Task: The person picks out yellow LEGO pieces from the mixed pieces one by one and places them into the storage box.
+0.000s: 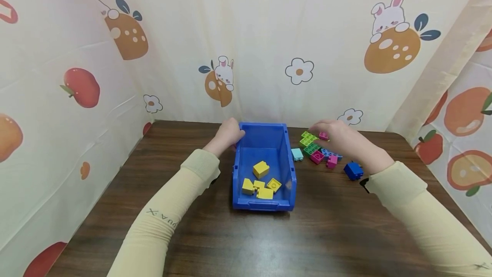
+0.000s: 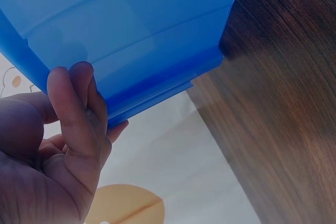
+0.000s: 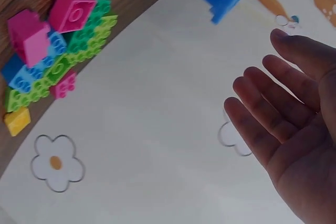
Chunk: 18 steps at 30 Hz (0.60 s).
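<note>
A blue plastic bin (image 1: pixel 260 142) stands on the table with several yellow toy bricks (image 1: pixel 261 169) inside, mostly toward its front. My left hand (image 1: pixel 228 133) grips the bin's far left corner; in the left wrist view its fingers (image 2: pixel 73 108) bend at the edge of the blue wall. Over the loose bricks at the right, my right hand (image 1: pixel 342 138) hovers with relaxed fingers and holds nothing. Beneath it lie a lime green brick (image 1: pixel 307 140), a dark green brick (image 1: pixel 312 148) and several magenta bricks (image 1: pixel 317 157). The right wrist view also shows a yellow brick (image 3: pixel 18 121) at the pile's end.
A light turquoise brick (image 1: pixel 297 154) lies just right of the bin. Nearer the right sleeve is a dark blue brick (image 1: pixel 353 170). A patterned white curtain (image 1: pixel 261 54) hangs behind the dark wooden table (image 1: pixel 261 243) and along its sides.
</note>
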Available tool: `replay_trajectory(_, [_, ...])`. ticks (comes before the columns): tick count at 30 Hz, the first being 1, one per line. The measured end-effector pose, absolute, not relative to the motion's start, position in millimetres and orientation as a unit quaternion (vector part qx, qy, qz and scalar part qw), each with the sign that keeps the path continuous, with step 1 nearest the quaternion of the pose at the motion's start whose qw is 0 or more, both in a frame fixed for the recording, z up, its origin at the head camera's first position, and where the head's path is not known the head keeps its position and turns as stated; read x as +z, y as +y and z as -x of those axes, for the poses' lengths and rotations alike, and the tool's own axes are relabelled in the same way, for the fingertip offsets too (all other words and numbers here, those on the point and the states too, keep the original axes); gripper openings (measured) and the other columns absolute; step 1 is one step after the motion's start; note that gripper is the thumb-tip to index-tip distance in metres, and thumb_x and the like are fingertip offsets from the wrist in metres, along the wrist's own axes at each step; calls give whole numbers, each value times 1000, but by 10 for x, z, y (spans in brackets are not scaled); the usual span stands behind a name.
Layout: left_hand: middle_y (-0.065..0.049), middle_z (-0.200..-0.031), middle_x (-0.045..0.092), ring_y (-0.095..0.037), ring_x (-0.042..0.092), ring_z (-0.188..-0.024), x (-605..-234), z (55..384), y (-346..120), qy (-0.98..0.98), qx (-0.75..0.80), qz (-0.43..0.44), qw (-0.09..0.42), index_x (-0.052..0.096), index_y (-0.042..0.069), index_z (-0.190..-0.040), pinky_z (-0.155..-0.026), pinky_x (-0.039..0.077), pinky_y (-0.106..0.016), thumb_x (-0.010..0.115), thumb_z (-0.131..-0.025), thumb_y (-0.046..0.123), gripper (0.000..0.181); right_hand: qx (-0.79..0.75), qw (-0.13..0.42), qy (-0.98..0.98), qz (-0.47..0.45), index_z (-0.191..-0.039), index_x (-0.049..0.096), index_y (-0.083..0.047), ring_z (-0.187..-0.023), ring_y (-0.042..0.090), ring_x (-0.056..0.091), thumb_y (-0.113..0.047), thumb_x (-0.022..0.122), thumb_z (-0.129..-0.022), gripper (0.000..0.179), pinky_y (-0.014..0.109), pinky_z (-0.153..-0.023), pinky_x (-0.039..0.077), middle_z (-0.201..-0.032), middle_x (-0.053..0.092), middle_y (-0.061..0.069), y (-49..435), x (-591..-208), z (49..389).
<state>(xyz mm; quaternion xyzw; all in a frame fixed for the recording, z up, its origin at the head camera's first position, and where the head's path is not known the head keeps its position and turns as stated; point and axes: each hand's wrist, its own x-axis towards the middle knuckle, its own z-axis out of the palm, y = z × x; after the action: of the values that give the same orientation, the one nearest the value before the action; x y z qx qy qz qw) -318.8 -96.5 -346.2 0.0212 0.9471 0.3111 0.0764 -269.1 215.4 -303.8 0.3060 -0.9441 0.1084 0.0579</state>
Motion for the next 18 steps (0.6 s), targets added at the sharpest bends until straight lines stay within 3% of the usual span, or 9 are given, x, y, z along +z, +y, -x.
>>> replay_trajectory(3, [-16,-68,60,-25,67,-52,-3466,3187,-965,947,311,-23,74,56,-1,-80,-49,57,-27,51,-95,13,21,115,60,-945,-301,-113,65,-7,-97,27,66,-10,73,-82,32,44,-83,56,-110,66,11,2222,-3074,2738])
replay_trajectory(9, [-16,-67,58,-34,70,-66,-3476,3190,-968,944,320,-24,77,56,-2,-79,-47,55,-26,50,-94,12,21,113,63,-953,-274,-114,64,-1,-95,33,65,-10,70,-84,31,47,-80,57,-110,65,18,2330,-3115,2811])
replay_trajectory(18, [-16,-69,59,-30,69,-61,-3473,3186,-956,946,316,-18,75,56,-2,-81,-46,55,-26,51,-95,14,21,123,52,-964,-228,-117,61,2,-105,41,59,-13,66,-87,34,54,-86,52,-118,60,25,2481,-3151,2906])
